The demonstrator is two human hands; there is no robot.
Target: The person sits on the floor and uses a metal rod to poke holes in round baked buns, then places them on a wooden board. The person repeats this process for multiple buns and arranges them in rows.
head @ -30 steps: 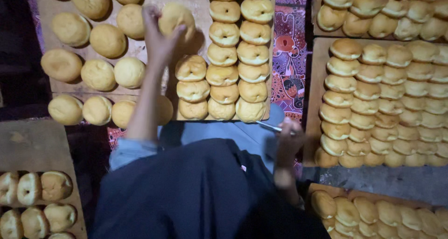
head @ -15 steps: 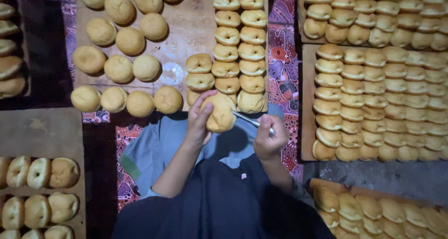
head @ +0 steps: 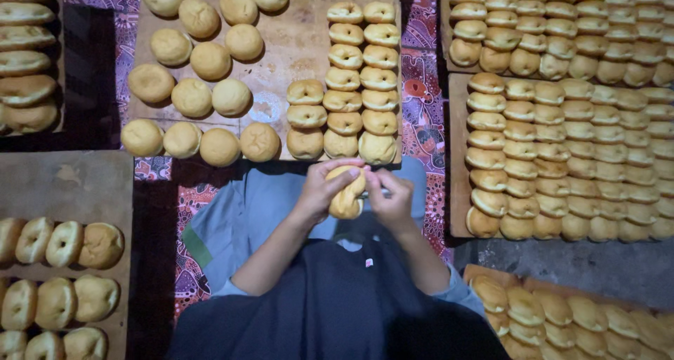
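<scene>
My left hand (head: 324, 189) and my right hand (head: 390, 198) meet over my lap, both closed around one round golden bun (head: 347, 193). The bun is tilted on its side between my fingers. Whether my right hand also holds a thin tool is hidden. Just beyond my hands lies a wooden board (head: 291, 40). On it are loose whole buns (head: 210, 60) on the left and neat rows of buns with a hole in the middle (head: 345, 96) on the right.
Wooden trays packed with rows of buns stand at the right (head: 562, 156), the far right top (head: 562, 23) and the lower right (head: 576, 318). More trays of buns lie at the left (head: 56, 276) and top left (head: 24, 58). A patterned cloth (head: 425, 100) covers the floor.
My left hand reached to the board, took a whole bun and brought it back to my lap. My right hand has risen to meet it, and both now grip the bun.
</scene>
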